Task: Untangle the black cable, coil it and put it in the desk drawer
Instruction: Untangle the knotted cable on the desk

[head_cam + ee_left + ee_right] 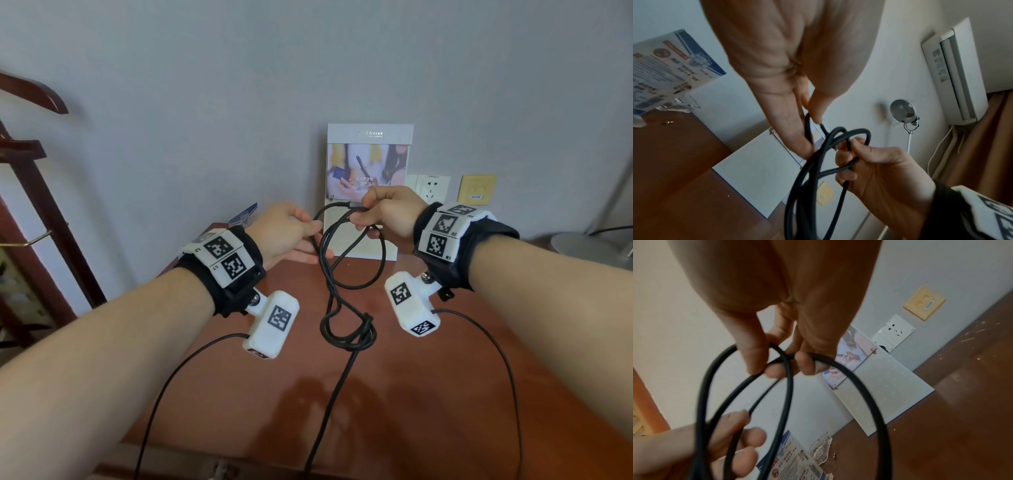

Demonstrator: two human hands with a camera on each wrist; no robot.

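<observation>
Both hands are raised above the reddish-brown wooden surface (428,377), near the far wall. The right hand (390,212) has its fingers (756,353) curled round the top of the black cable (349,274), gathering two or three loops that hang down from the grip. The left hand (287,233), just left of it, pinches one strand of the same cable between thumb and straighter fingers (791,129); the other fingers lie extended under the loops.

From the hands the loops drop to the surface, where the cable forms a loose knotted tangle (352,329) between the two wrist cameras. One strand runs on from the tangle toward the near edge of the surface and out of sight.

Against the far wall, behind the hands, stands a white display card (368,171) with a printed photo. To its right on the wall are a white power socket (433,188) and a yellow wall plate (476,188). A blue-and-white leaflet (245,214) stands at the far left corner, with a glass dish (821,449) beside it. A grey lamp base (589,246) sits at the far right, and a dark wooden rack (34,171) stands left of the surface.
</observation>
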